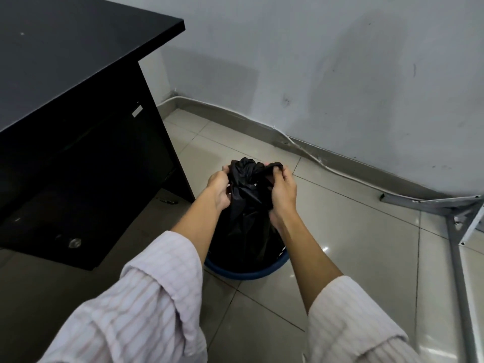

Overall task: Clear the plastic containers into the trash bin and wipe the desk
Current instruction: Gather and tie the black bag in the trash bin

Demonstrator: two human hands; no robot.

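A black trash bag (246, 205) stands gathered and bunched at its top inside a blue trash bin (243, 272) on the tiled floor. My left hand (218, 189) grips the bag's gathered top from the left. My right hand (282, 192) grips it from the right, with a fold of plastic pulled over the fingers. Whatever the bag holds is hidden; no plastic containers show. The black desk (65, 61) fills the upper left, and its top looks bare in the part I see.
A grey-white wall (340, 74) runs behind the bin, with a white cable (309, 154) along the skirting. A grey metal frame (455, 244) stands at the right edge. Glossy floor tiles (353, 244) surround the bin.
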